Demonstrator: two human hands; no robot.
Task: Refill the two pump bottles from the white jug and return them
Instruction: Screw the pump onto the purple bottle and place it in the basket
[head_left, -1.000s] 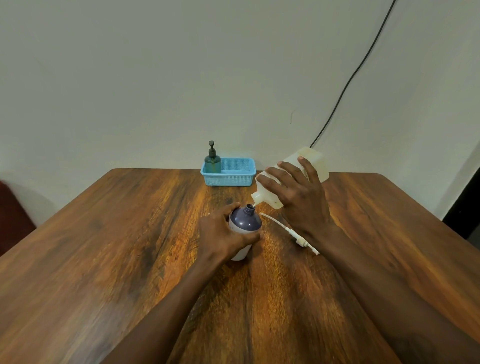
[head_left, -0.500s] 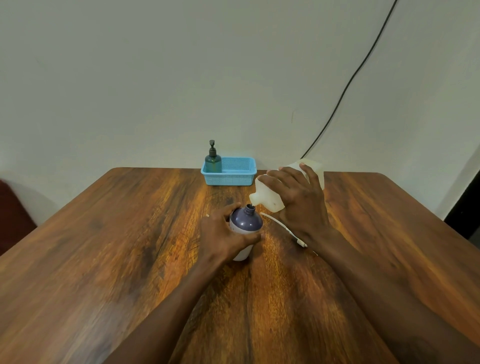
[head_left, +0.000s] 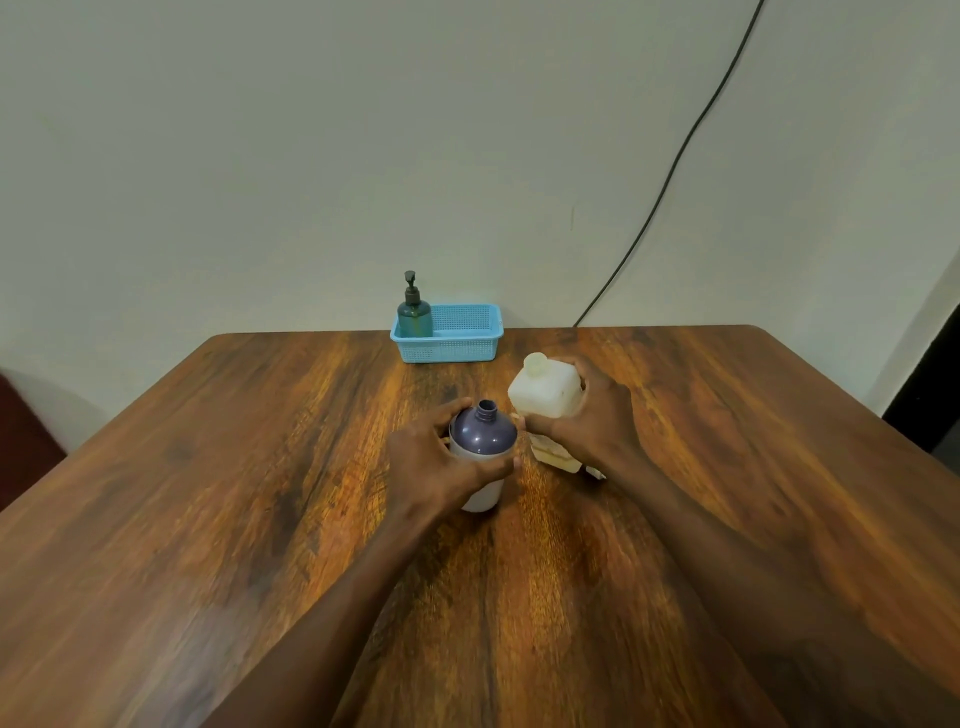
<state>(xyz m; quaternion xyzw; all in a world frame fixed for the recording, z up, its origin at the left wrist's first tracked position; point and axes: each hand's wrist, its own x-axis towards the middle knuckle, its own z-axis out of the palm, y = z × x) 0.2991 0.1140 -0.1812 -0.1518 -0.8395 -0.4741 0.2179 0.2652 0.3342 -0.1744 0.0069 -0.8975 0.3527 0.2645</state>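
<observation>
On the wooden worktop (head_left: 208, 493), the left hand (head_left: 436, 467) gripped an uncapped purple-shouldered bottle (head_left: 482, 447). Just beside it, the right hand (head_left: 592, 426) held the white jug (head_left: 545, 392) upright. At the far edge, a blue basket (head_left: 457, 343) held 1 green pump bottle (head_left: 414, 312).

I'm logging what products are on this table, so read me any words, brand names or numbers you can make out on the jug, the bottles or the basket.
No text can be read anywhere.
White jug: a pale label low on its side, mostly hidden by the right hand, too blurred to read.
Purple-topped bottle in the left hand: no print visible.
Green pump bottle: none visible.
Blue basket: none.
</observation>
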